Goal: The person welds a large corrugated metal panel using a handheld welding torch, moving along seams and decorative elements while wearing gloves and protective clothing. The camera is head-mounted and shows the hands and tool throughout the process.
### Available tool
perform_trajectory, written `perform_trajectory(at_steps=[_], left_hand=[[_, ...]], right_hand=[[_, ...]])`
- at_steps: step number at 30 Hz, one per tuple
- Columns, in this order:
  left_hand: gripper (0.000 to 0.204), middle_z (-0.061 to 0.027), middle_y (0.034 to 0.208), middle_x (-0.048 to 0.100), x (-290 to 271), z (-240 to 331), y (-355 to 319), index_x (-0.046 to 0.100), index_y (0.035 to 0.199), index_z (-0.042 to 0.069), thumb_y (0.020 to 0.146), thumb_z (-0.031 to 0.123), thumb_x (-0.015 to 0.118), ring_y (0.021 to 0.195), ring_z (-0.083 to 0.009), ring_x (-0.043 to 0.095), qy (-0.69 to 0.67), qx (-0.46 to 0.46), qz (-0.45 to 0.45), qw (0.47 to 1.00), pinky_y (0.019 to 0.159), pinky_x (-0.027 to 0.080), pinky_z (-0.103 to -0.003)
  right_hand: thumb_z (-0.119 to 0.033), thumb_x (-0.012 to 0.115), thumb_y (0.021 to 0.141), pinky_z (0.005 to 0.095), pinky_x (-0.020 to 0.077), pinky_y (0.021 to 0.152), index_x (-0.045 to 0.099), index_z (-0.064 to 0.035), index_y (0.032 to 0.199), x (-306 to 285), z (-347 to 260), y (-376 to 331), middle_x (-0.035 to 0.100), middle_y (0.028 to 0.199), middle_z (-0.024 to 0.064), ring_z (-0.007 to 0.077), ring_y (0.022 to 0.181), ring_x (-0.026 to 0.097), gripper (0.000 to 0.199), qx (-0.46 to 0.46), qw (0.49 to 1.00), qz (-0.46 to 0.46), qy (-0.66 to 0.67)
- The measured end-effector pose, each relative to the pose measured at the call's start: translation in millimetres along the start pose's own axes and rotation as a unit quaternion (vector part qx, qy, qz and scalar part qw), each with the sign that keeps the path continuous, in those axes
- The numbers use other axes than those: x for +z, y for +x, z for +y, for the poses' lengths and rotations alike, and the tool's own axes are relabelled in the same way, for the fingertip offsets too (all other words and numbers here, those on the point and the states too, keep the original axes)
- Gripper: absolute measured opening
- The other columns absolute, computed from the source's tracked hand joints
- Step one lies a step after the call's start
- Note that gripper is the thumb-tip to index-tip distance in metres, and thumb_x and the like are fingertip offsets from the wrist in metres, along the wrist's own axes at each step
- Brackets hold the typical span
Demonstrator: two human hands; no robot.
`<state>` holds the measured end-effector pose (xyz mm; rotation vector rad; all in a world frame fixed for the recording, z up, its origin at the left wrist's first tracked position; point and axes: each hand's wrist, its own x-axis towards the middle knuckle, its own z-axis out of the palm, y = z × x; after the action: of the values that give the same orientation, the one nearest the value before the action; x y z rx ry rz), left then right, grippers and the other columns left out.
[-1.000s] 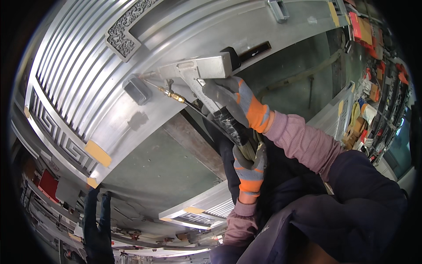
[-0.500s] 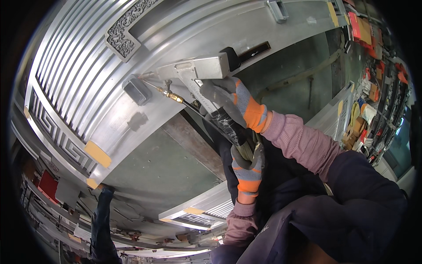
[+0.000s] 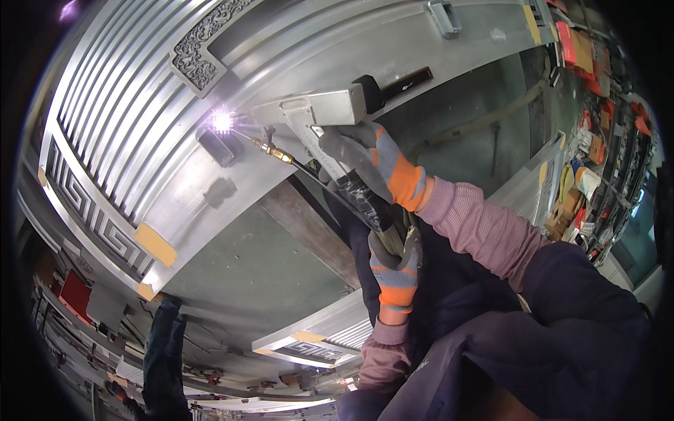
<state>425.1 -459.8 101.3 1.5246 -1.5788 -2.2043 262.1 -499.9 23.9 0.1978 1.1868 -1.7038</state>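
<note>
My right hand (image 3: 375,161), in a grey and orange work glove, is wrapped round the grip of a silver handheld welding gun (image 3: 309,116). Lower down, my left hand (image 3: 394,266), gloved alike, closes round the gun's cable bundle (image 3: 393,238). A brass wire-feed nozzle (image 3: 272,151) runs beneath the gun toward its tip. There a bright white-violet welding spark (image 3: 223,121) glows at the upper edge of a small rectangular metal tube piece (image 3: 216,145). That piece stands on a silver ribbed metal door panel (image 3: 182,179). The glare hides the gun's very tip.
An ornate corner moulding (image 3: 200,63) lies on the panel, with another tube bracket (image 3: 445,19) farther right. Tan tape (image 3: 156,245) marks the panel's edge. At right stands a cluttered shelf (image 3: 586,161). Another person's legs (image 3: 163,351) show at lower left.
A bright spark has lit up at the gun's tip, with glare over the panel. My hands and the gun keep their places. The other person's legs at lower left have shifted.
</note>
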Motion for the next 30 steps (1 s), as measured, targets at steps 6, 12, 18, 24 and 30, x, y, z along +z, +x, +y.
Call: perform_trajectory(at_steps=[6, 12, 18, 24, 30], left_hand=[[0.048, -0.0163, 0.093, 0.065, 1.7, 4.8, 1.6, 0.047, 0.119, -0.004, 0.082, 0.014, 0.072, 0.079, -0.0266, 0.065, 0.081, 0.056, 0.017, 0.995, 0.071, 0.051, -0.034], [0.035, -0.01, 0.099, 0.061, 4.4, 10.3, -3.5, 0.052, 0.114, -0.003, 0.085, 0.007, 0.068, 0.088, -0.0168, 0.057, 0.052, 0.002, 0.007, 0.999, 0.079, 0.046, -0.029], [0.033, -0.0094, 0.099, 0.062, 6.5, 2.5, -8.2, 0.052, 0.113, -0.004, 0.085, 0.005, 0.067, 0.088, -0.0161, 0.058, 0.048, 0.008, 0.01, 0.999, 0.079, 0.047, -0.029], [0.03, -0.0079, 0.099, 0.063, 8.9, -12.5, -15.3, 0.053, 0.112, -0.003, 0.085, 0.003, 0.066, 0.089, -0.0141, 0.06, -0.005, -0.012, 0.007, 1.0, 0.079, 0.047, -0.028], [0.028, -0.0084, 0.099, 0.063, 9.1, -14.1, -19.0, 0.054, 0.111, -0.003, 0.086, 0.004, 0.065, 0.089, -0.0147, 0.06, 0.05, 0.009, 0.014, 0.999, 0.079, 0.047, -0.028]], right_hand=[[-0.019, 0.063, 0.09, 0.0275, 0.057, 0.066, 0.052, 0.0003, 0.122, 8.9, -13.0, -7.5, 0.064, 0.103, 0.0091, 0.0152, 0.081, 0.066, 0.039, -0.032, 0.987, 0.004, -0.159], [-0.019, 0.063, 0.09, 0.0268, 0.0526, 0.076, 0.057, 0.0004, 0.115, -3.6, -2.8, -7.3, 0.065, 0.101, 0.007, 0.0112, 0.087, 0.062, 0.032, -0.103, 0.958, -0.023, -0.268], [-0.017, 0.063, 0.09, 0.0261, 0.0527, 0.074, 0.058, 0.001, 0.114, -2.5, 2.1, -11.1, 0.066, 0.098, 0.0066, 0.011, 0.085, 0.062, 0.03, -0.128, 0.964, -0.003, -0.234], [-0.015, 0.062, 0.091, 0.0237, 0.054, 0.068, 0.058, 0.0005, 0.114, -8.2, 7.1, -15.4, 0.066, 0.096, 0.0065, 0.0097, 0.08, 0.064, 0.028, -0.047, 0.994, -0.006, -0.103], [-0.018, 0.062, 0.091, 0.0263, 0.0576, 0.063, 0.054, 0.0021, 0.116, 2.5, -7.2, -22.2, 0.064, 0.097, 0.0089, 0.0146, 0.074, 0.067, 0.033, -0.049, 0.987, -0.041, -0.15]])
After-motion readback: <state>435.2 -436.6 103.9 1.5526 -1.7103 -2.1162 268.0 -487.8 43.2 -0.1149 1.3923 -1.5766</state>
